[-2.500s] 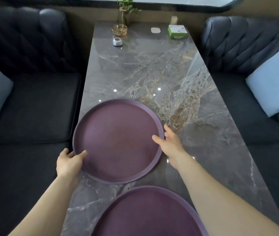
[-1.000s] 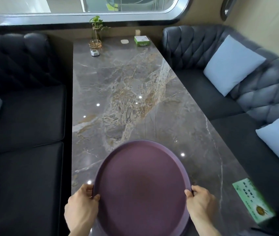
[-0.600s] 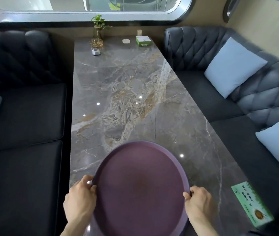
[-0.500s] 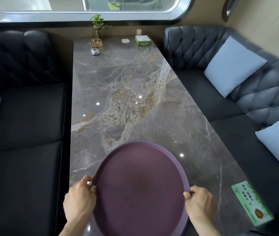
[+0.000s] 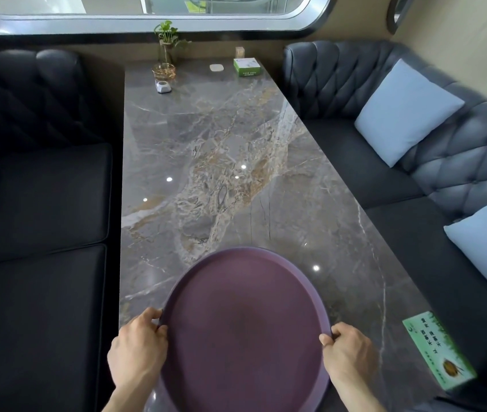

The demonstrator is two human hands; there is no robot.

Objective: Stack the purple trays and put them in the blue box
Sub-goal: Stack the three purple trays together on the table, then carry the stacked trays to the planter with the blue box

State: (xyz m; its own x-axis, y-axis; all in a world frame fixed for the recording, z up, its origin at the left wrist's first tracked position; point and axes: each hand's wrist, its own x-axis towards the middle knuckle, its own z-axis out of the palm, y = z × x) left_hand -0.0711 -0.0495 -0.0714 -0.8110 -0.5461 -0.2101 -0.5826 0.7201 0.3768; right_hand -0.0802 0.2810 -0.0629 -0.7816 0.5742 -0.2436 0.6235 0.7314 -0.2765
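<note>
A round purple tray [image 5: 243,328] fills the near end of the marble table [image 5: 221,162] in the head view. A second purple rim shows just under it at the bottom left, so it lies on another tray. My left hand [image 5: 136,349] grips the tray's left rim with the thumb on top. My right hand [image 5: 347,350] grips the right rim in the same way. No blue box is in view.
A green card [image 5: 436,350] lies at the table's near right edge. At the far end stand a plant vase [image 5: 166,46], an amber glass dish [image 5: 163,71], a small white object [image 5: 163,86] and a green box [image 5: 246,66]. Dark sofas with pale cushions flank the table.
The far tray has come off the middle of the table onto the near tray. Both hands now hold the rims at the sides. Over the last second they have barely moved.
</note>
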